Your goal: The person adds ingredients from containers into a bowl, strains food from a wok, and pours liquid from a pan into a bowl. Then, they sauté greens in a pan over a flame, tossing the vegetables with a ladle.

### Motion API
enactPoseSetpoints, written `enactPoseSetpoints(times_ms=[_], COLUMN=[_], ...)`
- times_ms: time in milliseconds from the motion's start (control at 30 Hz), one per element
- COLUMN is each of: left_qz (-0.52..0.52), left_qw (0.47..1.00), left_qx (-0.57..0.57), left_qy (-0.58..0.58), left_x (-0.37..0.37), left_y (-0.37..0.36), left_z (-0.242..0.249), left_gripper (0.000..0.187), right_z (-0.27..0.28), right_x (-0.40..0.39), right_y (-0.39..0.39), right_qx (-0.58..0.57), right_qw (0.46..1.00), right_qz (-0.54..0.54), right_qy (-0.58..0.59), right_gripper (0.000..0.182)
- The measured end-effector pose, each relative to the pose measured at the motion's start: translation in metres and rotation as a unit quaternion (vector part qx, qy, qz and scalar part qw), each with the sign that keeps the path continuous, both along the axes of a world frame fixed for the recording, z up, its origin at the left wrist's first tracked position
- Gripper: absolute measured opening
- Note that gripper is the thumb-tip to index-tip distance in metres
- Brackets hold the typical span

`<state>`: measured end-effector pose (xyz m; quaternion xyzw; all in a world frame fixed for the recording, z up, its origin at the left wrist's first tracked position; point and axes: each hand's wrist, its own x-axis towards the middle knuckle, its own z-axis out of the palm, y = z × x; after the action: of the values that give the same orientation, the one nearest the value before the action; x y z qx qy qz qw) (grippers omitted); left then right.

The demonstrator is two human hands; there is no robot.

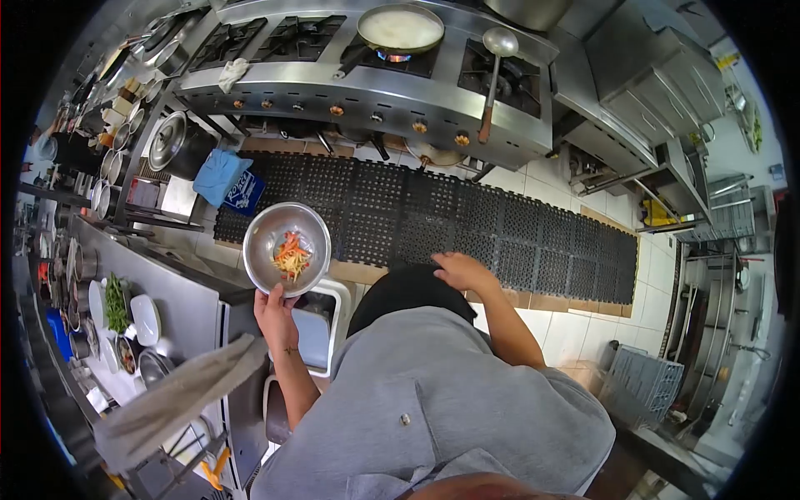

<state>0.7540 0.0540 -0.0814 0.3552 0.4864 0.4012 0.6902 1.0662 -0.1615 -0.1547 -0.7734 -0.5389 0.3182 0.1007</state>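
A round metal bowl (260, 242) is in my left hand (273, 314), which grips its near rim. Red and pale yellow strips of food (291, 257) lie at the bottom of the bowl. My right hand (460, 272) is held in front of my body, fingers apart, with nothing in it. Beyond both hands, a pan (400, 28) of whitish liquid sits over a lit burner on the stove (317, 86). A ladle (496, 71) lies across the burner to its right.
A steel counter (179, 275) with white dishes (146, 320) and green leaves (117, 305) stands at my left. Black mats (467, 221) cover the floor before the stove. A blue cloth (220, 176), a lidded pot (170, 142) and a grey crate (640, 382) are also around.
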Motion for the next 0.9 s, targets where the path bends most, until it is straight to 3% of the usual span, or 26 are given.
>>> enactPoseSetpoints(times_ms=[233, 333, 400, 433, 533, 600, 700, 733, 900], left_qz=[0.062, 0.103, 0.175, 0.204, 0.285, 0.282, 0.336, 0.349, 0.419], left_qw=[0.998, 0.992, 0.979, 0.973, 0.954, 0.955, 0.936, 0.932, 0.906], left_qx=[-0.001, 0.005, -0.013, -0.006, -0.010, -0.009, -0.006, -0.016, -0.034], left_qy=[0.011, 0.077, 0.103, 0.109, 0.093, 0.096, 0.102, 0.096, 0.059], left_x=[0.049, 0.059, 0.060, 0.055, 0.065, 0.056, 0.031, 0.029, -0.009], left_y=[0.098, 0.134, 0.161, 0.175, 0.222, 0.243, 0.274, 0.285, 0.375], left_z=[0.016, 0.015, 0.012, -0.001, 0.020, 0.024, 0.011, 0.006, -0.012], left_gripper=[0.019, 0.016, 0.011, 0.009, 0.007, 0.007, 0.006, 0.006, 0.004], right_z=[0.022, 0.050, 0.074, 0.095, 0.160, 0.186, 0.209, 0.205, 0.176], right_x=[0.074, 0.092, 0.095, 0.098, 0.116, 0.124, 0.107, 0.097, -0.005], right_y=[0.142, 0.246, 0.310, 0.344, 0.436, 0.494, 0.591, 0.628, 0.801], right_qx=[-0.042, -0.031, 0.163, 0.194, 0.202, 0.195, 0.163, 0.193, 0.197], right_qw=[0.995, 0.973, 0.959, 0.944, 0.911, 0.896, 0.880, 0.851, 0.826], right_qz=[0.062, 0.219, 0.208, 0.239, 0.320, 0.376, 0.433, 0.480, 0.515], right_qy=[0.063, 0.069, 0.098, 0.116, 0.166, 0.133, 0.103, 0.096, 0.121], right_gripper=[0.032, 0.026, 0.020, 0.020, 0.025, 0.027, 0.026, 0.025, 0.025])
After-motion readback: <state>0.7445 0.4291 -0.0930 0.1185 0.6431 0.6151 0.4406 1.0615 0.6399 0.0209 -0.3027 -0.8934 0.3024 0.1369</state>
